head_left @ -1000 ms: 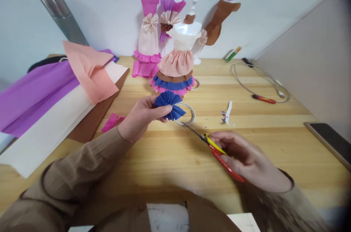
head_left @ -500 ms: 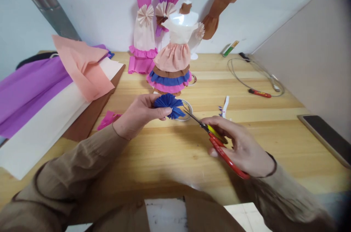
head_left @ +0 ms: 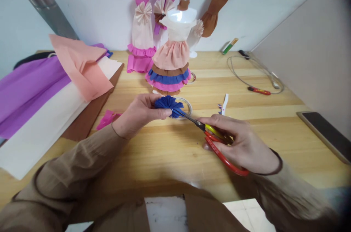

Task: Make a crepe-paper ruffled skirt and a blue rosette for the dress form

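Observation:
Between thumb and fingers, my left hand [head_left: 139, 113] pinches a pleated blue crepe paper rosette [head_left: 168, 103] above the wooden table. My right hand [head_left: 241, 140] is wrapped round the handles, one red and one yellow, of a pair of scissors [head_left: 201, 125]. Its dark blades point left, and their tips meet the rosette's lower right edge beside my left thumb. Behind the rosette lies a roll of tape [head_left: 189, 107], partly covered. Just beyond stands a small mannequin [head_left: 178, 23] in a tiered paper dress of white, peach, brown, blue and pink.
More dressed mannequins [head_left: 142, 23] stand along the wall. Folded crepe paper sheets [head_left: 35, 78] are piled at left, with a pink scrap [head_left: 106, 119] near my left wrist. To the right are a white strip [head_left: 225, 104], a cable [head_left: 230, 65], a red-handled tool [head_left: 259, 91] and a phone [head_left: 326, 133].
My right hand has shifted slightly left, and the scissor blades have come together at the rosette's edge. My left hand holds the rosette nearly still.

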`<state>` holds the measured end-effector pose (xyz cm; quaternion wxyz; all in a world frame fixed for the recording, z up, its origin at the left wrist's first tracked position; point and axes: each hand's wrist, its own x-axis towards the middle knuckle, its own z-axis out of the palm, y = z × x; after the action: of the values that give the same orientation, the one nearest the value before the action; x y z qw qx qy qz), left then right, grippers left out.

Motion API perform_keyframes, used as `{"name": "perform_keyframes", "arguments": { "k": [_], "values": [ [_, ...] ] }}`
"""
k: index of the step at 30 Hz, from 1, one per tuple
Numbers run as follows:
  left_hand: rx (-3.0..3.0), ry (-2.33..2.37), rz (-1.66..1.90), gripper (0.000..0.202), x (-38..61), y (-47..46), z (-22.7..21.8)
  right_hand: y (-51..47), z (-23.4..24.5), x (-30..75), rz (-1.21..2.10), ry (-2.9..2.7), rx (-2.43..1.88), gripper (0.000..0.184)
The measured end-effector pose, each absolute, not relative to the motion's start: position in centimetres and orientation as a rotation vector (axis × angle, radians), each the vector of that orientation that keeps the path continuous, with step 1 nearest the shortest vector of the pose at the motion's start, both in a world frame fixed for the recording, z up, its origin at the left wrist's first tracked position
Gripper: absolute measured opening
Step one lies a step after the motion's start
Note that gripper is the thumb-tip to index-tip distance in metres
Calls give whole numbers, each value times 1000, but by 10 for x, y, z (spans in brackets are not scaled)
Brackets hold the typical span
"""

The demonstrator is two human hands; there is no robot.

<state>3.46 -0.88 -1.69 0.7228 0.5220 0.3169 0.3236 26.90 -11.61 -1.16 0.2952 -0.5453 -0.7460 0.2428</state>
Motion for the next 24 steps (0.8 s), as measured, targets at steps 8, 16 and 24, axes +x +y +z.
{"name": "perform_keyframes", "arguments": {
  "k": [8, 16, 24],
  "values": [
    [1135, 706, 699, 14, 35, -10, -16, -117, -7, 269, 616, -1993, -1438, 35],
    [1135, 722, 679, 14, 34, -9, -16, -118, -9, 270, 579, -2028, -1416, 34],
    [1108, 711, 655, 20, 35, -10, -14, -121, -9, 269, 555, -2029, -1384, 31]
  ]
}}
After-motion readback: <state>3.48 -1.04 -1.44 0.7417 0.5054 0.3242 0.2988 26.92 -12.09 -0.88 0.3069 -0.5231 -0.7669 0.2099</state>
